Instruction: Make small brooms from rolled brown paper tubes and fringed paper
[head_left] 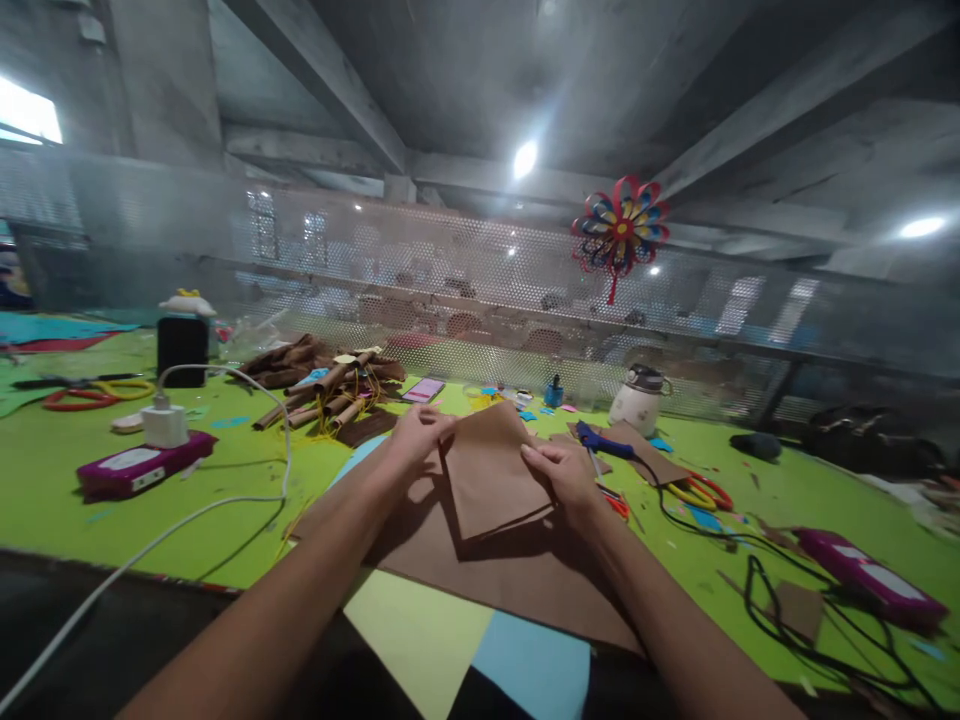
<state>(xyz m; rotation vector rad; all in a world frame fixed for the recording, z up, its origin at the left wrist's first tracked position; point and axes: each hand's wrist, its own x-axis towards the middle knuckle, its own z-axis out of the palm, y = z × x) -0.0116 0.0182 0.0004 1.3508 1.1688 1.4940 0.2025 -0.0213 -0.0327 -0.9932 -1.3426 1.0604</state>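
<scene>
Both hands gripping brown sheet (491,470), lifted off bigger sheets on green table (247,470): L hand (414,432) pinching top-left edge, R hand (561,472) clamping right edge, prob. keeping it taut & angled.

Arms: two bare forearms enter from the bottom edge, no sleeves in view.
Left hand (417,430): bare, no glove, no ring or bracelet to be seen.
Right hand (564,476): bare, no glove, wrist free of a watch or band.
Fingers: short, unpainted nails as far as the wide view shows.
Rest of body: out of frame.
</scene>
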